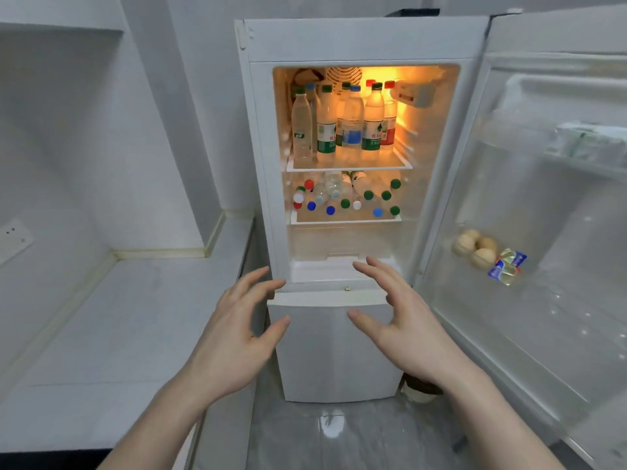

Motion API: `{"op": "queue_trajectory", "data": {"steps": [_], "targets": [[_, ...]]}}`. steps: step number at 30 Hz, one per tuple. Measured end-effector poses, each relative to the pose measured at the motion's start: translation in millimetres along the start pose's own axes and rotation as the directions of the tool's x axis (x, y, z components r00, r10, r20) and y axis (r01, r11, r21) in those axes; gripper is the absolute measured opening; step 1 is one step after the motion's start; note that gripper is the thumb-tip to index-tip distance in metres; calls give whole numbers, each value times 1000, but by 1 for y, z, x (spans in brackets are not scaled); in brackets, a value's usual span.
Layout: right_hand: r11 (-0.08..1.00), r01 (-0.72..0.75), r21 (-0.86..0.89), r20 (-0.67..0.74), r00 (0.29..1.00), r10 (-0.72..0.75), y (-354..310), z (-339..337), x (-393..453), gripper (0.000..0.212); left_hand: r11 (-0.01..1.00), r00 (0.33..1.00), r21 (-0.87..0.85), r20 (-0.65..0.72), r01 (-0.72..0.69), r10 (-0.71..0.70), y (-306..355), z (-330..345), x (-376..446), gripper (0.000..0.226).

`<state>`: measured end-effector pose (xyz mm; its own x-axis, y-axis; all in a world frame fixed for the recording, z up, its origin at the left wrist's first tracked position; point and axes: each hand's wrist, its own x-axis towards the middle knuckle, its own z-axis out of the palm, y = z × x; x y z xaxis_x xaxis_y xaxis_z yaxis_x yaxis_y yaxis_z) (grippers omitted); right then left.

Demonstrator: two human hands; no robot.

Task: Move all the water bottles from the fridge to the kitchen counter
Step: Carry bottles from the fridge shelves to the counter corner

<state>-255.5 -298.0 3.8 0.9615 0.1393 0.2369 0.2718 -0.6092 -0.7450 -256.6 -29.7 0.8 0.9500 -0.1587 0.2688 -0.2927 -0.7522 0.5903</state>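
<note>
A white fridge (339, 39) stands ahead with its upper door (529, 205) swung open to the right. Several water bottles (349, 127) with green, blue and red caps stand upright on the lit top shelf. On the shelf below, several more bottles (346, 195) lie on their sides, caps towards me. My left hand (237, 334) and my right hand (400, 320) hover in front of the closed lower door, fingers spread, holding nothing. The grey kitchen counter (112, 334) lies to the left of the fridge.
The open door's racks hold eggs (475, 247), small blue packets (507, 268) and a pale package (590, 140) higher up. A clear drawer (342, 244) sits under the bottle shelves. A wall socket (15, 234) is at the far left. The floor is glossy grey tile.
</note>
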Motion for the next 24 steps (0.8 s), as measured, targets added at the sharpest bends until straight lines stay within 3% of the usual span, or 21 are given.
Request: {"op": "queue_trajectory", "data": {"steps": [12,24], "targets": [[999,-38,16,-160,986,40,20,-10,115,62,992,991,-32,56,-122,124,-21,0,147,49],[996,80,47,-140,987,-73,73,-48,264,63,985,982,6,-72,-172,172,-3,35,296,51]]}}
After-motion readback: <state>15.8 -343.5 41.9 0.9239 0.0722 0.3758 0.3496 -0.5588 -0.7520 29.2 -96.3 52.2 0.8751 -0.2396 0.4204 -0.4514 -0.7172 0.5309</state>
